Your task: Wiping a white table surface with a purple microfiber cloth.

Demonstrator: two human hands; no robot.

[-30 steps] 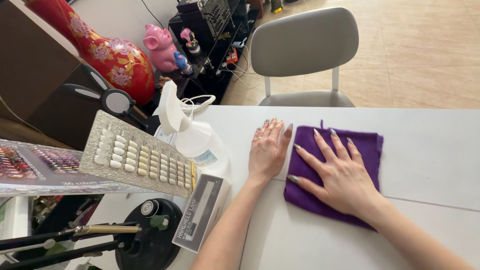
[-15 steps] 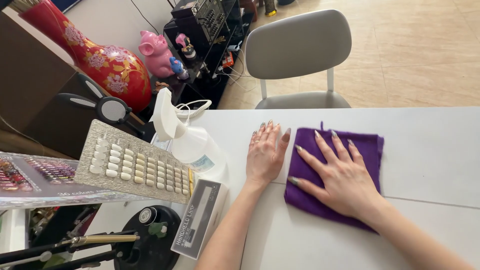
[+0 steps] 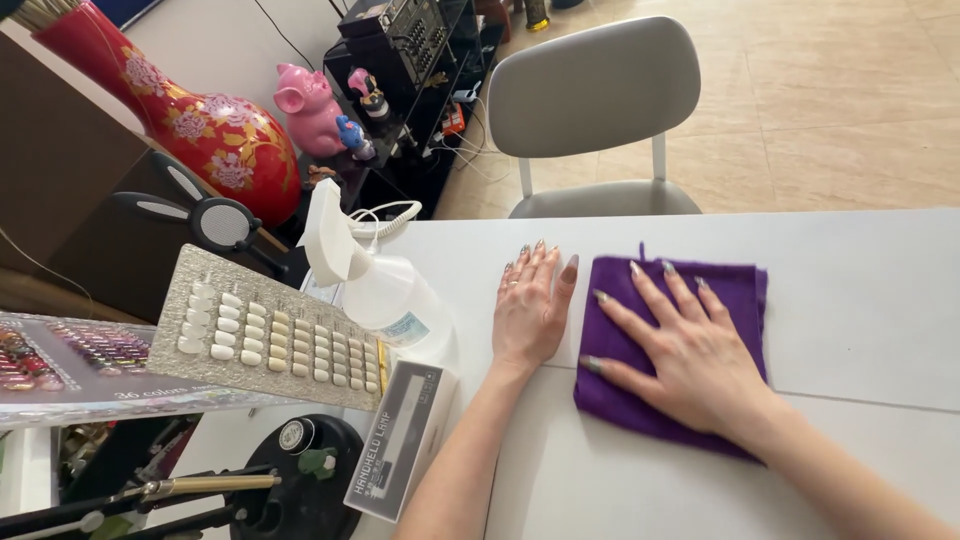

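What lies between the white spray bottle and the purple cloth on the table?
In the head view, the left hand lies flat on the white table between the spray bottle and the purple cloth, on which the right hand rests.

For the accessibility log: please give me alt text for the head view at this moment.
The right hand lies flat, fingers spread, on a purple cloth on a white table, and the left hand rests flat on the table just beside it. A white spray bottle and a nail colour sample board stand to the left; a grey chair faces the far edge.
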